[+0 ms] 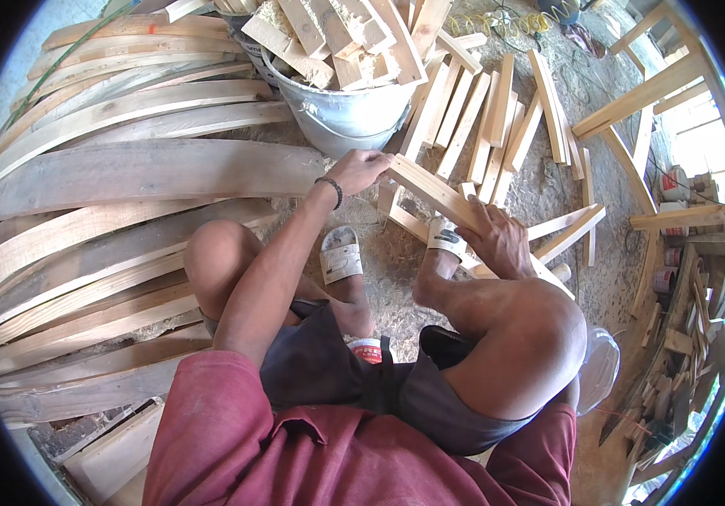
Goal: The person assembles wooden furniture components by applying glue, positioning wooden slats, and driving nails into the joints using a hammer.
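Note:
A short, pale wooden bar [431, 192] is held slantwise in front of my knees, its far end to the left. My left hand [362, 171], with a dark bracelet at the wrist, pinches that far end between closed fingers. Around the nearer end my right hand [501, 240] is wrapped, thumb on top and fingers along the side. Just beyond my left hand stands a whitish bucket [341, 114] heaped with wood offcuts [354, 42]. Under and past the bar, more wooden pieces [580, 234] lie on the floor near my right hand.
Long curved planks [151, 173] are stacked along the left. Several cut battens [465, 122] lie side by side right of the bucket. A wooden frame [645, 93] rises at the far right, above a scrap pile [683, 363]. A yellow coiled hose [497, 21] lies at the back.

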Demonstrator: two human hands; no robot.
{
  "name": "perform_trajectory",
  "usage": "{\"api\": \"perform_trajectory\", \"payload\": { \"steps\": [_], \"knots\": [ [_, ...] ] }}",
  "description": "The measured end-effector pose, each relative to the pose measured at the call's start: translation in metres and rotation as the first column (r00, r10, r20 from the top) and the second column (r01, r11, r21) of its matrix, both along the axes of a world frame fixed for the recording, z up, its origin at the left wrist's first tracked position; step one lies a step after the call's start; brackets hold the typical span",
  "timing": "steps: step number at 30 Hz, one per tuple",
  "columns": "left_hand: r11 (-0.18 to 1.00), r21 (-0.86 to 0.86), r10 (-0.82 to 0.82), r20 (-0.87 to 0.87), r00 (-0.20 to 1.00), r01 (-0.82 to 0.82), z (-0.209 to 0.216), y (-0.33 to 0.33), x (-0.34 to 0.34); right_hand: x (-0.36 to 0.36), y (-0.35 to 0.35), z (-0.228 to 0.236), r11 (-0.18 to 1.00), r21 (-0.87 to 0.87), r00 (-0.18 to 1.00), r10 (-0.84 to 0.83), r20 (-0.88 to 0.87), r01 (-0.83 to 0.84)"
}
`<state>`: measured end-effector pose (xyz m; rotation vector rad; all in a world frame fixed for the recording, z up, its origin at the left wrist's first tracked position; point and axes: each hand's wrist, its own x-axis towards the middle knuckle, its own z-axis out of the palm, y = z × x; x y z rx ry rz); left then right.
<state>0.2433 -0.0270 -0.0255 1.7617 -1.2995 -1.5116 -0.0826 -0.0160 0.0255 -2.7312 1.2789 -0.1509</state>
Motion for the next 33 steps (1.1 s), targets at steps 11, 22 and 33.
{"api": "perform_trajectory", "payload": {
  "steps": [11,22,33],
  "knots": [
    [0.975,0.213,0.208,-0.779,0.591,-0.063,0.011,0.038,0.037,0.016,0.001,0.037,0.988,-0.034,0.988,0.149,-0.04,-0.15],
    [0.767,-0.546,0.287,0.763,0.579,0.338,-0.026,0.085,0.074,0.034,-0.041,0.121,0.992,0.127,0.911,0.061,-0.407,-0.009],
    [0.739,-0.673,0.422,0.51,0.75,0.041,-0.041,0.045,0.036,0.014,-0.038,0.116,0.993,0.115,0.981,0.025,-0.193,-0.003]
  ]
}}
